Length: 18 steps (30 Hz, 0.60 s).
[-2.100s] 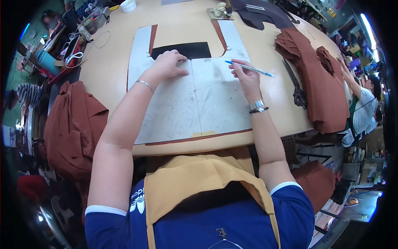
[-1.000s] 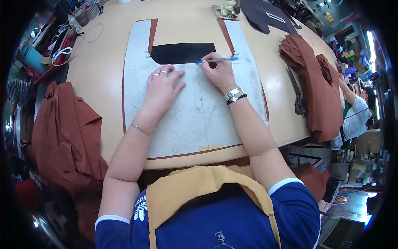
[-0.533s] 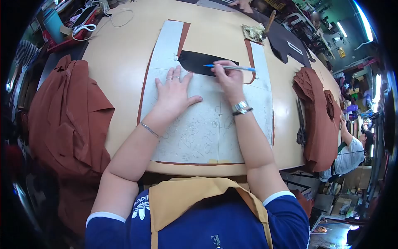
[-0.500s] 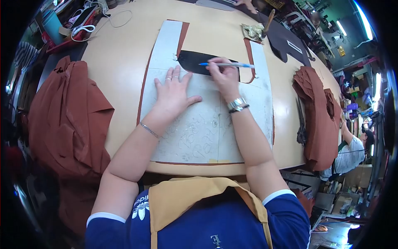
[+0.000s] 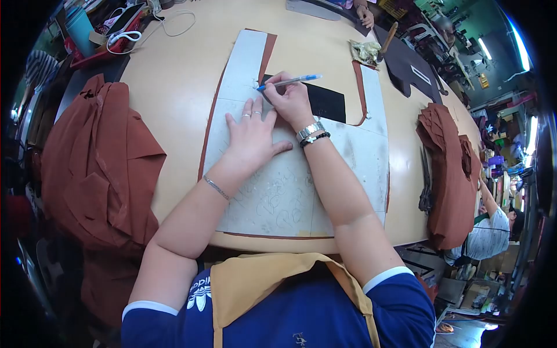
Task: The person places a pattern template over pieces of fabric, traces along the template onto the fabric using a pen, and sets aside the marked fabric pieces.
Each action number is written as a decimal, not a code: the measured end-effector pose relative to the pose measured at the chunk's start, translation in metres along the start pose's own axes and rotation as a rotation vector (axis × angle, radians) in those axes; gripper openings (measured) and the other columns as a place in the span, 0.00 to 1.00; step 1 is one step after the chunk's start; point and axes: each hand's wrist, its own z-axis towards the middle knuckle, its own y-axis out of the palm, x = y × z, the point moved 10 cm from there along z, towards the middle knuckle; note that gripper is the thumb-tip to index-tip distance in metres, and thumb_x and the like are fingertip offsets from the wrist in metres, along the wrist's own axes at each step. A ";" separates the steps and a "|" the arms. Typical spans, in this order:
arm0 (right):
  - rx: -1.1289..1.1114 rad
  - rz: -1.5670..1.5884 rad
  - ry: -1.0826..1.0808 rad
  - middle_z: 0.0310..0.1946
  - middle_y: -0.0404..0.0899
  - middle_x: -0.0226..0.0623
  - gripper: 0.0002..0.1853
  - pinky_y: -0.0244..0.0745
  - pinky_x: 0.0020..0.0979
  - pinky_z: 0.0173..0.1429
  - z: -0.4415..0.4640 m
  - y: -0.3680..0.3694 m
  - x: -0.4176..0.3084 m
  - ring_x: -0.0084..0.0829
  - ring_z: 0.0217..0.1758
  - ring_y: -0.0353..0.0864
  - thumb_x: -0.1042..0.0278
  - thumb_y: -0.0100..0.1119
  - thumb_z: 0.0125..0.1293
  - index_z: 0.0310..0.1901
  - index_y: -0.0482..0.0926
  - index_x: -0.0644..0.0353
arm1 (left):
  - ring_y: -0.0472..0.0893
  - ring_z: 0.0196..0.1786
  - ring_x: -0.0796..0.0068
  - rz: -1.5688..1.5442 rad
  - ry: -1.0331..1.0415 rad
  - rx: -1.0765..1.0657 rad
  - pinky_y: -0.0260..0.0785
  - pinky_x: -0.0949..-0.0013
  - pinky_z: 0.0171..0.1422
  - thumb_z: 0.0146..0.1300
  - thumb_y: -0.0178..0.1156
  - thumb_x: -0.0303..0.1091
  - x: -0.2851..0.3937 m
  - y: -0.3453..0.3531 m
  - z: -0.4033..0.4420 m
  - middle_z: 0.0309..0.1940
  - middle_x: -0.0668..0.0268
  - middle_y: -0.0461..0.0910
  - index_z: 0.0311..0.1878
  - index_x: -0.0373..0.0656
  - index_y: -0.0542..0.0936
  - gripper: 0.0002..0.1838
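Pale, smooth table (image 5: 174,98) carries your template (image 5: 348,168), a flat white U-shape, over russet cloth (image 5: 268,52) that shows along its edges. Your left hand (image 5: 252,130) lies flat at the template's ten o'clock, fingers spread, presumably to stop shifting. Your right hand (image 5: 288,101) has its fingers clamped on a slim pen (image 5: 301,79), blue tip down near the inner corner at eleven, likely for control. Matte black material (image 5: 328,104) shows in the notch at one. One creased bundle (image 5: 104,162) hangs at nine; dark shears (image 5: 425,185) lie just past three.
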 end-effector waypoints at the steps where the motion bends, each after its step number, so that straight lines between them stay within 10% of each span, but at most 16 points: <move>1: 0.002 -0.005 -0.019 0.23 0.83 0.34 0.08 0.73 0.24 0.31 0.001 0.001 0.001 0.19 0.23 0.77 0.66 0.62 0.58 0.34 0.80 0.62 | 0.49 0.78 0.50 0.000 0.004 0.015 0.46 0.25 0.69 0.54 0.63 0.66 0.000 0.000 0.001 0.74 0.49 0.53 0.71 0.44 0.62 0.48; 18: 0.177 0.129 0.028 0.24 0.82 0.35 0.07 0.74 0.26 0.34 -0.009 -0.051 0.012 0.21 0.27 0.78 0.68 0.61 0.57 0.32 0.79 0.63 | 0.50 0.78 0.50 0.000 0.013 0.037 0.48 0.26 0.69 0.55 0.64 0.63 0.002 -0.001 -0.001 0.74 0.49 0.53 0.71 0.49 0.63 0.45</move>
